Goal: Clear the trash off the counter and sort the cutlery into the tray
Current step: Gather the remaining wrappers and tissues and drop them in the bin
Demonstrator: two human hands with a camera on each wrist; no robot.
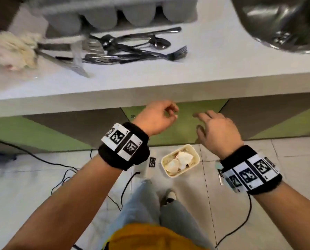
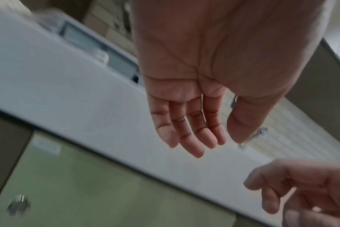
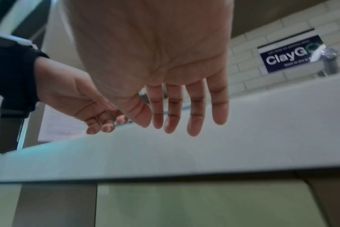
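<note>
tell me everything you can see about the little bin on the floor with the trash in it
The bin is a small cream tub, rectangular with rounded corners, plastic by the look of it. It stands upright and open-topped on the pale tiled floor, below the counter edge and in front of the green cabinet door. Crumpled white paper or tissue lies inside, along with a rounder pale lump. Neither hand touches it; seen from the head camera, it sits between the two wrists.

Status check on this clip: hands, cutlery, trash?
Left hand and right hand empty, below counter edge. Cutlery pile unsorted beside grey tray. Crumpled trash on counter, overlapping knives.
</note>
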